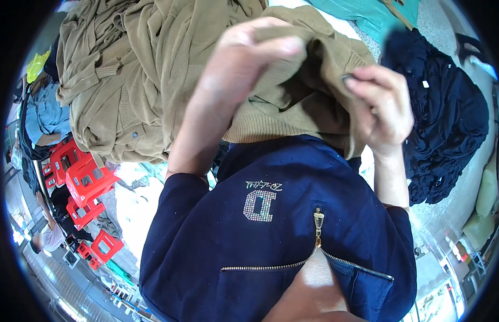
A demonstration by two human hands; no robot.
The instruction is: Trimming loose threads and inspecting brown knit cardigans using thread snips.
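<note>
A tan knit sweater (pixel 276 123) with a ribbed hem lies bunched before my body, its dark inner folds facing me. My left hand (pixel 249 51), somewhat blurred, is closed on its upper part, with cloth between thumb and fingers. On the other side my right hand (pixel 386 104) pinches the sweater's edge. A small dark round piece, which looks like a button, shows at those right fingertips. Part of the right fingers lies hidden behind the cloth.
A large pile of tan knitwear (pixel 126 70) spreads to the left. Dark navy garments (pixel 443 118) are heaped at the right, and a teal cloth (pixel 367 16) lies at the far side. Red plastic stools (pixel 88 177) stand on the floor at left, near another person (pixel 48 239).
</note>
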